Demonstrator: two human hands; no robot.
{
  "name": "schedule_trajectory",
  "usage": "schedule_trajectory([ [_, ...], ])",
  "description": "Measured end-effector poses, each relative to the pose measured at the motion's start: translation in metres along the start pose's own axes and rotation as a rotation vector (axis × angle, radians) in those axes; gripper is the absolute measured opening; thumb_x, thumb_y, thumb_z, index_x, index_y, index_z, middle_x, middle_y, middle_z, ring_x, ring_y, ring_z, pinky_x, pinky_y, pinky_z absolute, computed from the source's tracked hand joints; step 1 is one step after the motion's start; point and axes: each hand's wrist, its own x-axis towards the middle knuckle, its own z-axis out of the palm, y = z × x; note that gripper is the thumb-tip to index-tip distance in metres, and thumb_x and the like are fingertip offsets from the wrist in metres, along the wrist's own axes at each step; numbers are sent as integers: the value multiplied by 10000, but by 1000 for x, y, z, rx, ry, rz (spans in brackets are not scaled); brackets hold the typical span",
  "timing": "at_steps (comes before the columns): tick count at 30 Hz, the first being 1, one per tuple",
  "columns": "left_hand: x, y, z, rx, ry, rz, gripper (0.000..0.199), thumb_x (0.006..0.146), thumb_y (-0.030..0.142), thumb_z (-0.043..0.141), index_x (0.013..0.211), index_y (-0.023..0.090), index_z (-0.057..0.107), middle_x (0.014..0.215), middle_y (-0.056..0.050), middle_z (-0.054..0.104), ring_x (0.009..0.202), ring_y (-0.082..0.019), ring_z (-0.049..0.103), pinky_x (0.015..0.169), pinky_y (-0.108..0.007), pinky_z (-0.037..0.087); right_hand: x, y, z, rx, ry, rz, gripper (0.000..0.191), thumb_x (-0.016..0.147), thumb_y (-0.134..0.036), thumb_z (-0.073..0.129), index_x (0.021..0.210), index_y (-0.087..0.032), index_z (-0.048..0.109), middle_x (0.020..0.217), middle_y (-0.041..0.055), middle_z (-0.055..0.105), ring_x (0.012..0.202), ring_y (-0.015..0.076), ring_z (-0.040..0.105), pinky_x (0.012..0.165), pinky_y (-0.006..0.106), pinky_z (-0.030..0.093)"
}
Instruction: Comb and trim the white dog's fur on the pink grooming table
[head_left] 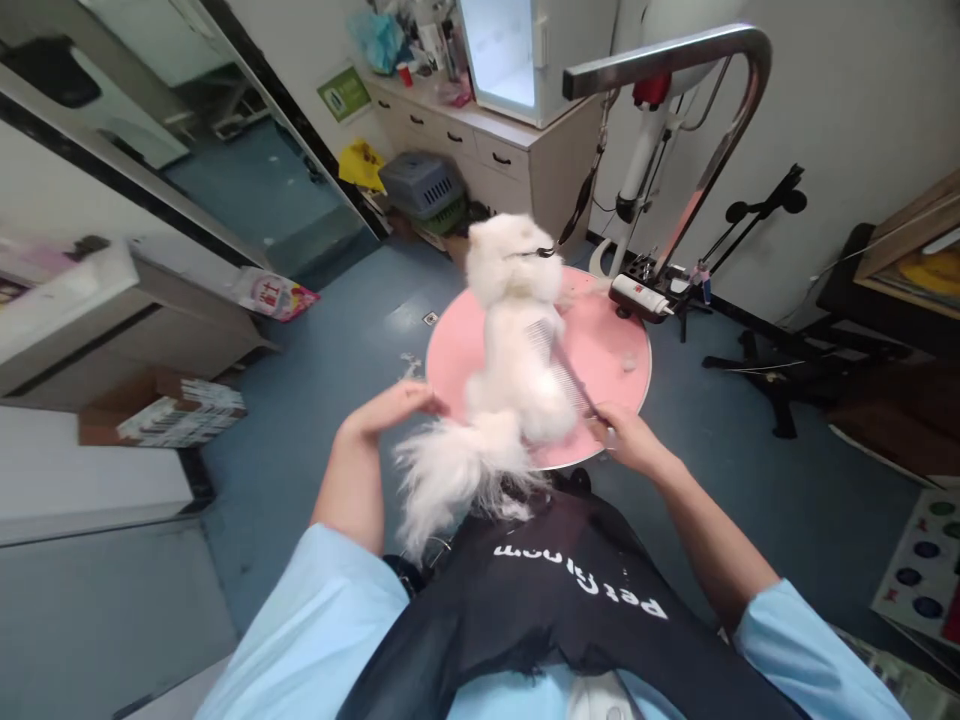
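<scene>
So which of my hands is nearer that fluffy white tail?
Left. Your left hand is close by the tail; your right hand, with the comb, is farther to its right.

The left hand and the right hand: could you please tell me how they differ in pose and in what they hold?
The right hand grips a comb, while the left hand shows nothing in its grasp. The left hand's fingers stretch out at the left edge of the pink table; the right hand's are curled at its near right edge. Both hands are bare, on opposite sides of the white dog.
</scene>
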Motion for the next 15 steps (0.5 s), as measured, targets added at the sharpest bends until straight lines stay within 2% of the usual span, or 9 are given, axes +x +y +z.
schedule_trajectory([
  [2, 49, -4, -20, -167, 295, -26, 528, 872, 614, 511, 869, 132, 725, 970, -147, 749, 919, -246, 698, 913, -390, 540, 7, -22, 27, -149, -245, -79, 157, 827, -144, 506, 846, -178, 658, 831, 64, 685, 759, 182, 593, 722, 278, 434],
  [3, 75, -5, -18, -205, 363, -19, 533, 879, 616, 497, 895, 129, 713, 1021, -159, 742, 973, -257, 692, 955, -411, 525, 0, -31, 40, -193, -338, -87, 157, 805, -110, 510, 815, -177, 652, 810, 57, 680, 745, 177, 590, 717, 272, 425],
  [4, 100, -7, -9, -222, 351, -3, 527, 878, 616, 504, 912, 128, 701, 1055, -167, 735, 1015, -270, 684, 981, -430, 514, -13, -39, 50, -207, -398, -71, 160, 797, -92, 510, 804, -177, 646, 803, 52, 677, 736, 172, 587, 711, 266, 417],
  [5, 122, -10, 4, -229, 244, 12, 511, 875, 605, 522, 924, 126, 693, 1068, -172, 731, 1035, -281, 680, 988, -440, 515, -31, -47, 59, -196, -413, -31, 160, 805, -89, 509, 813, -178, 642, 807, 47, 676, 731, 168, 585, 708, 262, 414],
  [6, 138, -13, 19, -245, 107, 29, 512, 897, 593, 505, 972, 120, 687, 1085, -176, 727, 1045, -288, 680, 981, -442, 522, -53, -57, 66, -166, -383, 27, 160, 823, -96, 504, 835, -179, 640, 821, 45, 676, 735, 164, 584, 710, 260, 413],
  [8, 155, -21, 49, -246, -16, 53, 544, 946, 578, 440, 1083, 98, 657, 1111, -199, 714, 1051, -300, 684, 949, -445, 546, -102, -81, 78, -70, -288, 139, 166, 875, -135, 483, 884, -186, 641, 849, 46, 669, 762, 164, 584, 728, 261, 422],
  [11, 153, -33, 74, -170, 36, 142, 543, 927, 498, 537, 1257, 68, 568, 1296, -246, 623, 1230, -338, 595, 1055, -498, 476, -157, -125, 102, 78, -232, 245, 205, 942, -232, 472, 847, -191, 649, 804, 43, 634, 765, 165, 571, 743, 267, 440],
  [13, 148, -36, 75, -17, 125, 361, 550, 873, 407, 635, 1311, 88, 546, 1416, -240, 538, 1356, -349, 481, 1154, -539, 359, -167, -145, 124, 153, -158, 323, 259, 970, -303, 471, 830, -190, 658, 792, 45, 625, 757, 165, 570, 742, 272, 451],
  [15, 149, -30, 72, 183, 82, 725, 438, 877, 330, 622, 1266, 130, 606, 1418, -202, 547, 1366, -324, 469, 1174, -532, 330, -155, -147, 146, 183, 89, 431, 291, 979, -361, 460, 867, -190, 667, 822, 52, 640, 768, 171, 579, 746, 281, 463],
])
